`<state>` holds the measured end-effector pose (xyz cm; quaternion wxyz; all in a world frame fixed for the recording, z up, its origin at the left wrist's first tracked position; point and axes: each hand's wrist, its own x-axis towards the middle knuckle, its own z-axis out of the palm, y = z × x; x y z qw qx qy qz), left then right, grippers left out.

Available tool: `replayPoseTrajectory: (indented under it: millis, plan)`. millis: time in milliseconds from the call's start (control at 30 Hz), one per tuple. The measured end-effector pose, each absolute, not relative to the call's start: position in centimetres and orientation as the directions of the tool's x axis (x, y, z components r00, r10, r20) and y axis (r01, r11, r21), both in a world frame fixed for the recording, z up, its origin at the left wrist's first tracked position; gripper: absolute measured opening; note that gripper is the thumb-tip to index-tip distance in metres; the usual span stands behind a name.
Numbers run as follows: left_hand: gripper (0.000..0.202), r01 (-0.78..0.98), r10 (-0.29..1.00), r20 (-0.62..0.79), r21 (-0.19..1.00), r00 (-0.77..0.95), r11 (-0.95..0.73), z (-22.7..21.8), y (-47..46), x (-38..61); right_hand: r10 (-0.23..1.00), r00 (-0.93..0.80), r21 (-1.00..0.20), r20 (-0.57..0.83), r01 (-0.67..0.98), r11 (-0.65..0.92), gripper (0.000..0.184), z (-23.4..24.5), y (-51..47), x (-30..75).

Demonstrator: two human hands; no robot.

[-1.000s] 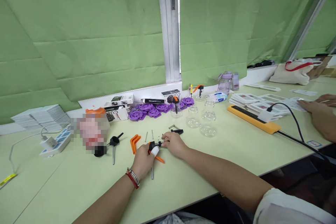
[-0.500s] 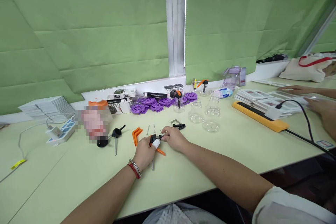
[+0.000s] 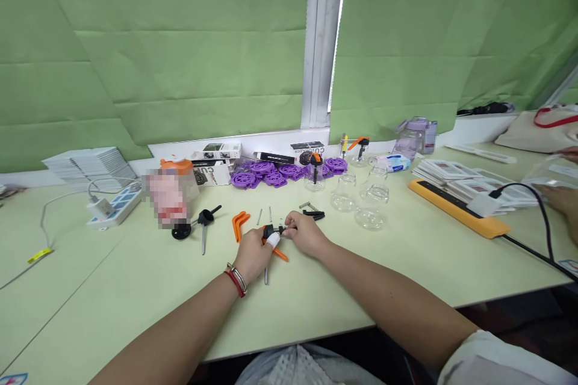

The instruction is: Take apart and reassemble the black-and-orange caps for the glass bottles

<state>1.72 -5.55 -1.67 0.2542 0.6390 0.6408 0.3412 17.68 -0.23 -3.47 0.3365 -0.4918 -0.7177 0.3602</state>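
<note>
My left hand (image 3: 253, 251), its thumb wrapped in white, is closed around a small black part (image 3: 268, 231) with an orange lever (image 3: 280, 254) and a metal rod (image 3: 266, 275) beneath it. My right hand (image 3: 307, 234) pinches a thin piece at the black part's right end; the fingers hide most of it. Left of my hands lie orange L-shaped levers (image 3: 240, 224) and a black round part with a metal rod (image 3: 205, 216). Beyond the hands are thin metal pins (image 3: 270, 214), springs (image 3: 307, 206) and black clip-like pieces (image 3: 313, 215).
Purple plastic parts (image 3: 275, 179) and boxes (image 3: 212, 172) line the window side. Clear glass-like vessels (image 3: 370, 218) stand right of centre. A yellow power strip (image 3: 458, 209) lies beside stacked cards (image 3: 447, 169). Another person's hand (image 3: 560, 198) is at far right.
The view has swung slightly left, so things appear shifted right. My hands keep their hold on the black part. The other person's hands at far right have moved.
</note>
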Motion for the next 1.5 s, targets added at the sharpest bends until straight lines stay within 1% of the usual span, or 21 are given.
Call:
replayPoseTrajectory:
  millis: [133,233,367,633,733,833,933,1033,1133,1233,1367,1500]
  plan:
    - [0.025,0.626,0.992,0.111,0.779,-0.062,-0.048,-1.68,-5.59,1.74,0.947,-0.294,-0.845,0.129,0.467,0.26,0.013,-3.4,-0.36,17.69]
    - [0.025,0.632,0.992,0.106,0.774,-0.065,-0.041,-1.67,-5.64,1.74,0.946,-0.297,-0.847,0.132,0.462,0.263,0.015,-3.28,-0.47,17.7]
    - [0.024,0.638,0.993,0.097,0.769,-0.064,-0.034,-1.7,-5.64,1.73,0.947,-0.294,-0.838,0.131,0.478,0.264,0.01,-3.23,-0.48,17.67]
    - [0.026,0.638,0.992,0.113,0.768,-0.058,-0.05,-1.54,-5.67,1.82,0.947,-0.289,-0.842,0.142,0.468,0.269,0.012,-3.59,-0.28,17.62]
    - [0.026,0.64,0.992,0.115,0.766,-0.059,-0.051,-1.57,-5.63,1.83,0.948,-0.287,-0.837,0.138,0.478,0.267,0.008,-3.61,-0.27,17.57]
    - [0.026,0.645,0.992,0.108,0.763,-0.058,-0.045,-1.69,-5.57,1.78,0.946,-0.289,-0.839,0.146,0.471,0.273,0.011,-3.51,-0.33,17.56]
    - [0.026,0.622,0.993,0.103,0.782,-0.066,-0.04,-1.8,-5.55,1.72,0.949,-0.279,-0.833,0.148,0.482,0.271,0.009,-3.42,-0.38,17.6]
    - [0.025,0.603,0.992,0.104,0.796,-0.067,-0.043,-1.83,-5.56,1.7,0.95,-0.278,-0.842,0.144,0.47,0.265,0.012,-3.4,-0.35,17.62]
    - [0.024,0.644,0.993,0.102,0.764,-0.062,-0.038,-1.78,-5.53,1.72,0.951,-0.276,-0.837,0.142,0.479,0.264,0.009,-3.47,-0.28,17.59]
    - [0.025,0.694,0.995,0.086,0.72,-0.053,-0.025,-1.76,-5.46,1.74,0.954,-0.263,-0.841,0.14,0.477,0.255,0.013,-3.56,-0.2,17.54]
    - [0.023,0.728,0.995,0.084,0.685,-0.054,-0.018,-1.87,-5.34,1.71,0.958,-0.261,-0.833,0.116,0.5,0.237,0.007,-3.55,-0.15,17.48]
    - [0.022,0.738,0.996,0.069,0.675,-0.063,-0.001,-1.93,-5.29,1.73,0.964,-0.24,-0.844,0.115,0.488,0.222,0.016,-3.27,-0.28,17.47]
